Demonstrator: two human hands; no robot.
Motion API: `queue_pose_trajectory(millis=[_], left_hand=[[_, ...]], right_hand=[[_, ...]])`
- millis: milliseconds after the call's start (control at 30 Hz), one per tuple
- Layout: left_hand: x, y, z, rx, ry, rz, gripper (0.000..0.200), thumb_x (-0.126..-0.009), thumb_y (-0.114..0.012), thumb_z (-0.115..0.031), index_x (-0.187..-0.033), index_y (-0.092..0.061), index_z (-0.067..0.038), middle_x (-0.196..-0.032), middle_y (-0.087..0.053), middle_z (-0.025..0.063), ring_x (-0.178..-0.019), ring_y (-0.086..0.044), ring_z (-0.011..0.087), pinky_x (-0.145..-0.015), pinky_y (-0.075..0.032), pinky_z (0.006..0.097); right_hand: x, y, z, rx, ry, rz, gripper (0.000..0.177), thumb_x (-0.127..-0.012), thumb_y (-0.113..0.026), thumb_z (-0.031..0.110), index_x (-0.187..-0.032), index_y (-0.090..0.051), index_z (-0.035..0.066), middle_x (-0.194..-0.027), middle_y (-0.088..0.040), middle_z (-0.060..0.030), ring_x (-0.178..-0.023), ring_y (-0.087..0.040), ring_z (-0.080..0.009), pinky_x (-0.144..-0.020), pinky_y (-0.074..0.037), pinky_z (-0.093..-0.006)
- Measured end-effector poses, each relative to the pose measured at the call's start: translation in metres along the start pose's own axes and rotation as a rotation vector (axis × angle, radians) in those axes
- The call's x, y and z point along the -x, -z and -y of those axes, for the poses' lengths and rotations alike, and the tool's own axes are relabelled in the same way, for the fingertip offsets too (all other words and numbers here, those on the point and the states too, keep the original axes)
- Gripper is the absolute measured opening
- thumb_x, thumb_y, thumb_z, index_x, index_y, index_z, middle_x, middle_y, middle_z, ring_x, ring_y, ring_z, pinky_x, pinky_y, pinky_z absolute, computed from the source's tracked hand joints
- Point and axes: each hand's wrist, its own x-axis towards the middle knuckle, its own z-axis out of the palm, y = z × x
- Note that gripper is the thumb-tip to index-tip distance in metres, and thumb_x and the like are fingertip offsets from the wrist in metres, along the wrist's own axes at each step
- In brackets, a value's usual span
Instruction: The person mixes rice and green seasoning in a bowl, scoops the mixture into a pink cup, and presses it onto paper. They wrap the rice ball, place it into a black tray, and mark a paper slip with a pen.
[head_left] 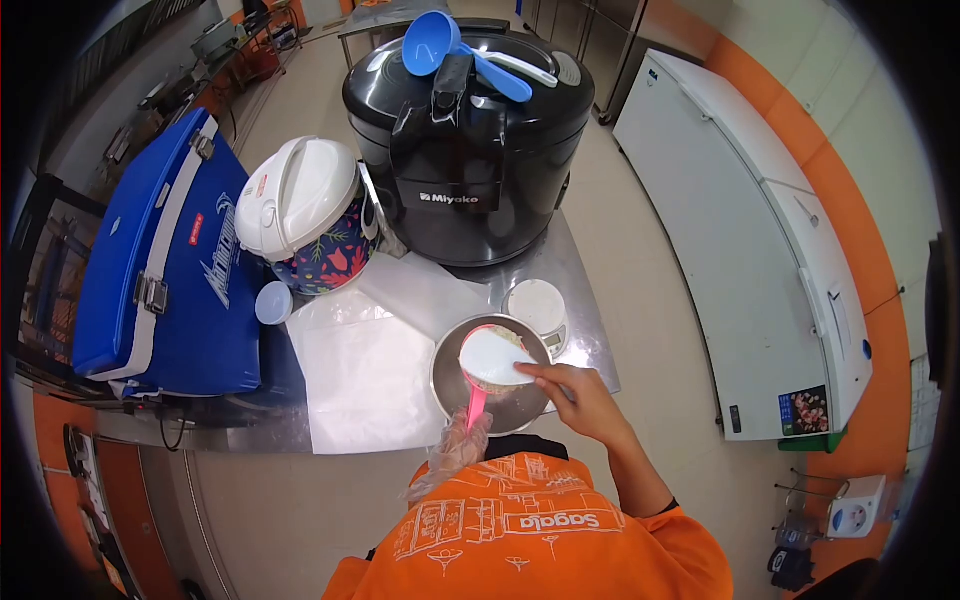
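Note:
My left hand (460,442), in a clear plastic glove, is closed round the handle of a pink scoop (477,406). Pale, grainy food that looks like rice shows at the scoop's rim. Lying over the scoop is a white rice paddle (490,356), its narrow end pinched in my bare right hand (572,394). Both tools are above a round metal bowl (443,384) close to my body. Just behind the bowl stands a small white scale (538,306), partly hidden by the bowl's rim. White paper sheets (355,385) lie to the left.
A large black Miyako cooker (460,170) stands at the back, with a blue ladle (432,45) on its lid. Left are a flowered rice cooker (325,250), a blue cooler box (170,270) and a small lidded tub (274,303). A white chest freezer (720,230) stands right.

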Motion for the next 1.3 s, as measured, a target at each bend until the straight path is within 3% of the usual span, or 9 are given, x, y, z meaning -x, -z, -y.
queue_pose_trajectory(millis=[200, 733, 800, 900, 1033, 1133, 1167, 1267, 1300], left_hand=[[0.015, 0.002, -0.066, 0.180, 0.202, 0.161, 0.032, -0.093, -0.060, -0.035, -0.110, -0.048, -0.010, -0.059, -0.044, -0.0027, -0.046, -0.041, 0.0063, -0.040, -0.033, 0.0210], [0.002, 0.021, -0.036, -0.235, 0.025, 0.133, 0.041, -0.094, -0.058, -0.037, -0.120, -0.044, -0.009, -0.056, -0.041, -0.0051, -0.043, -0.038, 0.0066, -0.038, -0.029, 0.0238], [-0.006, 0.022, -0.025, -0.150, 0.029, 0.116, 0.043, -0.093, -0.060, -0.035, -0.122, -0.042, -0.009, -0.056, -0.040, -0.0051, -0.043, -0.037, 0.0061, -0.038, -0.029, 0.0229], [0.011, 0.013, -0.048, -0.006, 0.113, 0.127, 0.042, -0.093, -0.059, -0.036, -0.122, -0.043, -0.009, -0.056, -0.040, -0.0051, -0.044, -0.037, 0.0064, -0.039, -0.029, 0.0239], [0.016, 0.011, -0.064, -0.054, 0.139, 0.145, 0.041, -0.095, -0.055, -0.040, -0.121, -0.043, -0.010, -0.056, -0.040, -0.0045, -0.045, -0.038, 0.0075, -0.040, -0.029, 0.0258], [0.016, 0.009, -0.059, -0.112, 0.140, 0.114, 0.039, -0.096, -0.054, -0.039, -0.119, -0.043, -0.010, -0.055, -0.039, -0.0049, -0.044, -0.036, 0.0071, -0.040, -0.028, 0.0254], [0.016, 0.008, -0.058, -0.127, 0.134, 0.098, 0.038, -0.096, -0.054, -0.039, -0.118, -0.044, -0.010, -0.054, -0.038, -0.0051, -0.043, -0.036, 0.0070, -0.040, -0.028, 0.0253], [0.016, 0.013, -0.051, 0.002, 0.161, 0.165, 0.047, -0.091, -0.063, -0.037, -0.125, -0.042, -0.011, -0.054, -0.037, -0.0058, -0.043, -0.035, 0.0052, -0.037, -0.028, 0.0216], [0.017, 0.013, -0.052, 0.008, 0.162, 0.157, 0.047, -0.092, -0.063, -0.037, -0.124, -0.042, -0.011, -0.055, -0.038, -0.0056, -0.043, -0.035, 0.0052, -0.037, -0.028, 0.0214]], right_hand=[[0.047, -0.011, -0.036, -0.116, -0.109, -0.334, 0.029, -0.093, -0.052, 0.004, -0.120, -0.064, 0.004, -0.082, -0.066, -0.0112, -0.067, -0.055, -0.0122, -0.063, -0.044, -0.0279], [0.029, -0.059, -0.035, -0.003, 0.190, -0.303, 0.036, -0.091, -0.055, 0.006, -0.126, -0.060, 0.015, -0.065, -0.055, -0.0078, -0.054, -0.054, -0.0174, -0.051, -0.046, -0.0301], [0.028, -0.053, -0.037, -0.304, 0.057, -0.312, 0.033, -0.096, -0.052, 0.013, -0.128, -0.058, 0.015, -0.063, -0.051, -0.0041, -0.050, -0.047, -0.0127, -0.045, -0.039, -0.0264], [0.034, -0.034, -0.020, -0.966, -0.551, -0.255, 0.038, -0.101, -0.047, 0.030, -0.135, -0.048, 0.016, -0.068, -0.039, 0.0019, -0.047, -0.029, -0.0047, -0.040, -0.020, -0.0176], [0.029, -0.044, -0.032, -1.160, -0.651, -0.184, 0.037, -0.098, -0.051, 0.022, -0.135, -0.050, 0.015, -0.069, -0.049, -0.0042, -0.045, -0.037, -0.0093, -0.039, -0.029, -0.0228], [0.035, -0.069, -0.018, 0.140, -0.011, -0.409, 0.037, -0.094, -0.053, 0.008, -0.130, -0.056, 0.013, -0.077, -0.062, -0.0141, -0.052, -0.054, -0.0175, -0.048, -0.044, -0.0300], [0.039, -0.076, -0.017, 0.230, -0.034, -0.386, 0.039, -0.089, -0.053, 0.000, -0.125, -0.060, 0.012, -0.086, -0.065, -0.0194, -0.066, -0.064, -0.0223, -0.062, -0.051, -0.0327], [0.039, -0.068, -0.026, 0.150, -0.002, -0.346, 0.038, -0.090, -0.053, 0.002, -0.126, -0.059, 0.012, -0.087, -0.067, -0.0181, -0.071, -0.066, -0.0226, -0.065, -0.051, -0.0326], [0.034, -0.066, -0.042, 0.063, 0.152, -0.406, 0.035, -0.095, -0.052, 0.011, -0.129, -0.057, 0.014, -0.074, -0.063, -0.0110, -0.059, -0.060, -0.0155, -0.052, -0.046, -0.0294]])
